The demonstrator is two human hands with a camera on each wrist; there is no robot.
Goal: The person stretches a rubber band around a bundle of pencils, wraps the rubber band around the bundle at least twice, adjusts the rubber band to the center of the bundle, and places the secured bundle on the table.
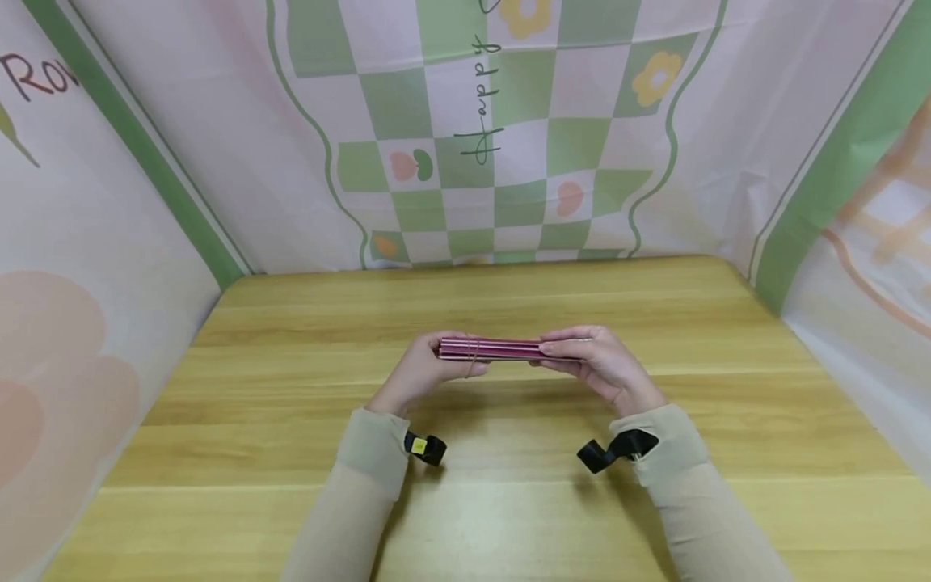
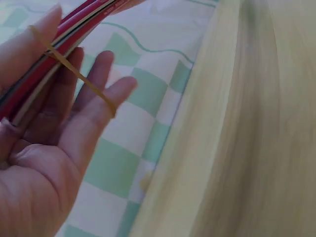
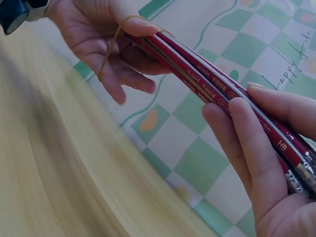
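A bundle of red pencils [image 1: 502,349] is held in the air above the worktop [image 1: 291,323], nearly level, with one hand at each end. The right hand [image 1: 607,364] has its fingers clamped on the bundle near the metal ends [image 3: 306,173], thumb on one side and fingers on the other, probably so that the pencils lie parallel and do not slip. The left hand [image 1: 425,364] holds the opposite end, with its thumb along the pencils; some fingers stand apart from them. Over this hand a thin rubber band [image 2: 81,76] is stretched from thumb to finger and crosses the bundle. The spread fingers seem to serve for keeping this loop wide; whether it encloses every pencil, I cannot tell.
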